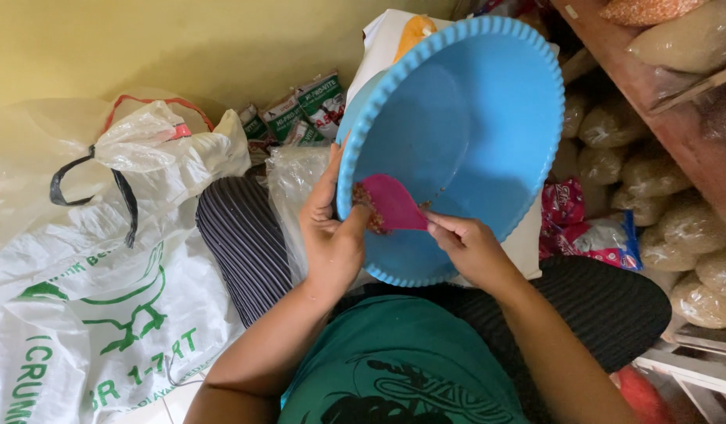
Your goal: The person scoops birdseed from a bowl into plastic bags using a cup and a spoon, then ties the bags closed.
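Observation:
My left hand [330, 235] grips the left rim of a big blue plastic basin [473, 118], which is tilted up towards me over my lap. My right hand [469, 247] holds a pink scoop [394, 202] inside the basin, near its lower left rim. Small brownish grains lie at the scoop's edge and a few cling to the basin's inside. A clear plastic bag [288, 184] hangs just left of the basin, beside my left hand.
White printed sacks [104, 314] and tied plastic bags [155, 141] are piled at the left. Small green and white packets [300, 110] lean on the yellow wall. Wooden shelves [661, 126] at the right hold several clear bags of grain [685, 228] and red packets [575, 224].

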